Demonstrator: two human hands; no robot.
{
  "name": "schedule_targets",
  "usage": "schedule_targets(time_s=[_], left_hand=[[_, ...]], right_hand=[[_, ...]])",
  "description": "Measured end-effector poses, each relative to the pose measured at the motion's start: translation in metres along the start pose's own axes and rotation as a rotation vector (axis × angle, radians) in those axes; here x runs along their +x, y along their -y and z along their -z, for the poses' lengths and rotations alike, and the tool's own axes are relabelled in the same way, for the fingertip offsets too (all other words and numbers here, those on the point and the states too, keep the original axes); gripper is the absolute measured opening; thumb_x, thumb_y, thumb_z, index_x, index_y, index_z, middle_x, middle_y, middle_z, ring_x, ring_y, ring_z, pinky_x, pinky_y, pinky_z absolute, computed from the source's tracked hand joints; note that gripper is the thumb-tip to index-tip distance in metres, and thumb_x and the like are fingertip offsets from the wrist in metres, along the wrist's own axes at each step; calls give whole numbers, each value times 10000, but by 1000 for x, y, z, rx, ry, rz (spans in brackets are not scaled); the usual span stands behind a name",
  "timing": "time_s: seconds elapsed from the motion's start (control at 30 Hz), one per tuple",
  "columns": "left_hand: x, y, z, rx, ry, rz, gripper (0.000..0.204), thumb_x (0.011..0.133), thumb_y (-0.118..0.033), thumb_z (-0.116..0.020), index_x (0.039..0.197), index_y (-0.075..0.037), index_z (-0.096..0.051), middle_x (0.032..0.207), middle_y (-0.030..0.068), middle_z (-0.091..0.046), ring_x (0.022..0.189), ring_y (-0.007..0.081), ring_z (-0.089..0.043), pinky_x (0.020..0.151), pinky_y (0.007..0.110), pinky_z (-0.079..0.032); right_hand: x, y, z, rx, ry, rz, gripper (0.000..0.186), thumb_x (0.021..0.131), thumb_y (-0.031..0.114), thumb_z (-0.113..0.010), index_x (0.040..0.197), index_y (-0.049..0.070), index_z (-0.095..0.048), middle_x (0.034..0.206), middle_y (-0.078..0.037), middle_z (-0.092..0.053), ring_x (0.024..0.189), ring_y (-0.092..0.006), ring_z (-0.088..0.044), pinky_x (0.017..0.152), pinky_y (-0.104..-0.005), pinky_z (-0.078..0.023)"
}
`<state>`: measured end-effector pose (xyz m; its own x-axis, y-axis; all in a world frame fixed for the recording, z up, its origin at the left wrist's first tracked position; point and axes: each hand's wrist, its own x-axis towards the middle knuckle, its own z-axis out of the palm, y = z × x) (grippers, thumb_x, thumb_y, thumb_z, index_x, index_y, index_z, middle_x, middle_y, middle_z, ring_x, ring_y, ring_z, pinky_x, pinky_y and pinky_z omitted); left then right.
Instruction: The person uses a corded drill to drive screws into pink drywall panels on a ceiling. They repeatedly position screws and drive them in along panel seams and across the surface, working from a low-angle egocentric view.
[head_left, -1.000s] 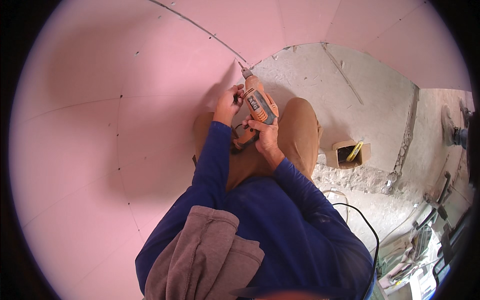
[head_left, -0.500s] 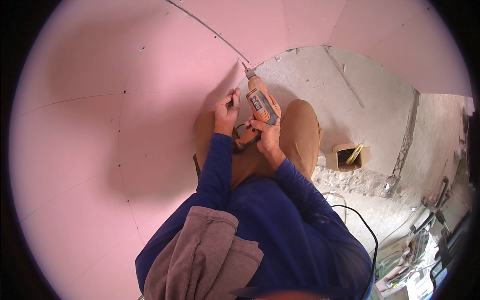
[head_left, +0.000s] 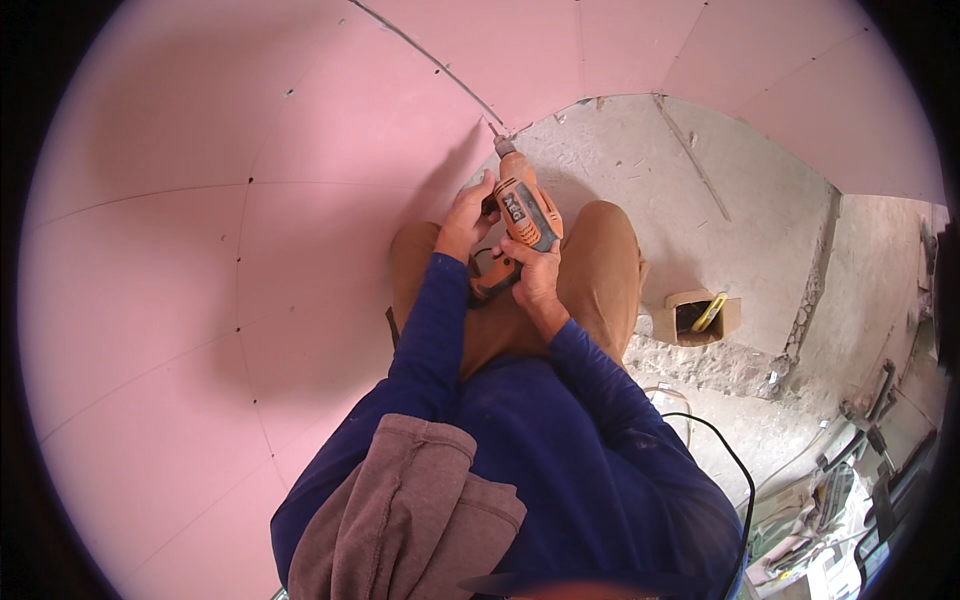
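Note:
An orange and dark grey power screwdriver [head_left: 529,212] points away from me, its bit close to the low corner where the pink board wall meets the floor. My right hand [head_left: 537,272] is wrapped round the back of its body, above the grip. Beside the tool's left flank, my left hand [head_left: 466,217] is closed with curled fingers. Something dark shows between those fingers, too small to name. On the pink plasterboard [head_left: 330,260] to my left, a row of dark screw heads and thin pencil lines are visible.
An open cardboard box [head_left: 692,325] with a yellow-handled cutter [head_left: 710,312] in it stands on the rough floor at right. A thin strip [head_left: 693,158] lies farther off. A black cable [head_left: 738,455] runs along my right side. Tools and clutter [head_left: 830,510] lie at lower right.
My left hand has moved right, up against the screwdriver's side. My right hand and the screwdriver have barely moved.

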<state>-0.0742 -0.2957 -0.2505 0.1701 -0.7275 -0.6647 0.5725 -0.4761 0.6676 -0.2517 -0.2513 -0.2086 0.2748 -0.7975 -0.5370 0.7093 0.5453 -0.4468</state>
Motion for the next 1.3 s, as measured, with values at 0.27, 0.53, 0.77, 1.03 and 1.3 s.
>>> schedule_targets(time_s=[0.27,0.53,0.77,1.03,1.3], left_hand=[[3,1,-7,-65,1,4,388,1070,-510,-707,1113,-125,-709,925,-15,-668,806,121,-581,644,287,-439],[1,-4,-14,-83,5,-5,387,1068,-496,-709,1134,-115,-732,947,6,-684,855,136,-605,726,307,-473],[7,-3,-7,-76,66,2,377,1059,-476,-727,1154,-111,-743,953,9,-688,860,132,-608,705,298,-469],[5,-2,-15,-112,-4,-31,327,1042,-427,-752,1100,-105,-752,920,6,-730,752,114,-626,609,279,-421],[9,1,-6,-98,52,-19,325,1054,-427,-740,1155,-118,-754,950,-1,-719,825,123,-635,661,292,-465]], right_hand=[[4,1,1,-2,85,9,517,836,-154,-741,1300,-12,-561,961,-152,-724,784,-304,-745,753,-448,-648],[7,0,0,11,101,10,519,837,-166,-724,1313,-14,-582,971,-152,-730,796,-288,-746,755,-437,-645],[8,1,-2,22,126,6,513,843,-161,-723,1320,-19,-599,978,-150,-736,804,-284,-754,748,-430,-646],[9,-1,-2,26,108,19,498,840,-164,-725,1302,-22,-606,969,-153,-738,798,-289,-755,745,-435,-648],[10,-3,0,39,84,15,512,833,-170,-727,1306,-24,-595,954,-157,-734,772,-292,-747,726,-432,-647]])
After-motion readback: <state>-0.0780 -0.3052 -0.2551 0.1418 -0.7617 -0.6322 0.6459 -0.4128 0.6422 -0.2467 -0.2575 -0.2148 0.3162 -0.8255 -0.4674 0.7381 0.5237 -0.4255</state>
